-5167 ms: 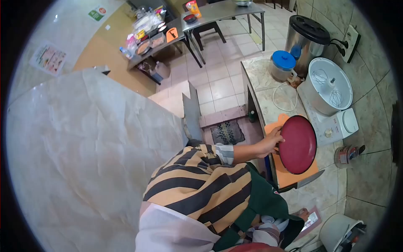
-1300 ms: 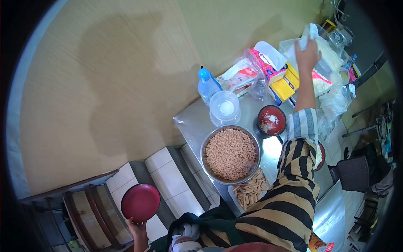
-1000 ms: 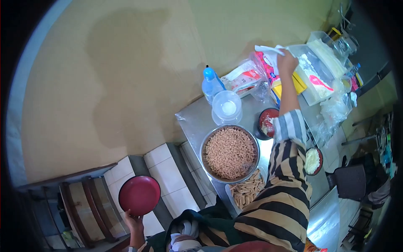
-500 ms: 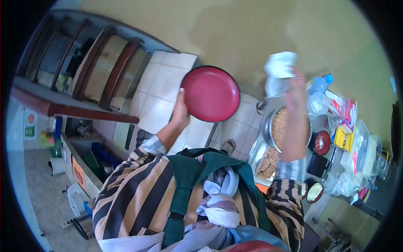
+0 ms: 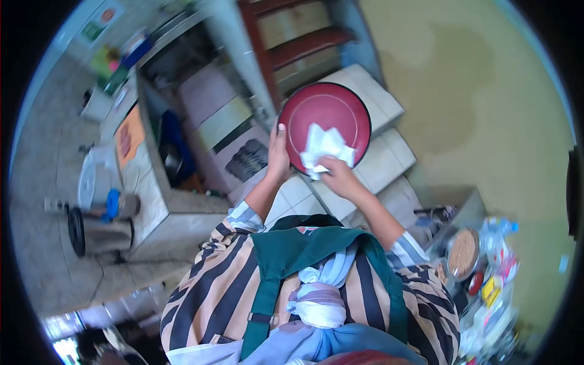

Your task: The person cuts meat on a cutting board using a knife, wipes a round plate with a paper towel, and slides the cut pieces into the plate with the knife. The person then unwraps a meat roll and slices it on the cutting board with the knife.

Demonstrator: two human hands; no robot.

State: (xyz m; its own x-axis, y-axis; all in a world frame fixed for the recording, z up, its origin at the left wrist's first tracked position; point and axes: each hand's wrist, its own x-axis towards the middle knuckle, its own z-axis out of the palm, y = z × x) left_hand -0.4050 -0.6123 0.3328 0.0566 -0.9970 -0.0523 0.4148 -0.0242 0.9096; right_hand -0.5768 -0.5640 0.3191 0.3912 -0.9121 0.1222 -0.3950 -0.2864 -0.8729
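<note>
A round red plate with a dark rim (image 5: 325, 109) is held up in front of my chest. My left hand (image 5: 279, 157) grips its left edge, thumb on the near face and the other fingers hidden behind. My right hand (image 5: 338, 175) is closed on a crumpled white tissue (image 5: 328, 145), which lies against the lower part of the plate's red face. A thin pale ring shows on that face.
Tiled steps (image 5: 377, 155) and a wooden stair rail (image 5: 310, 47) lie beyond the plate. On the left stands a tiled counter (image 5: 149, 194) with a kettle-like appliance (image 5: 103, 234). At right are a bowl of brown food (image 5: 463, 252) and a plastic bottle (image 5: 500, 227).
My view has turned left, away from the food containers. My right hand has brought the white tissue from above the food bowl onto the plate. My left hand still holds the plate.
</note>
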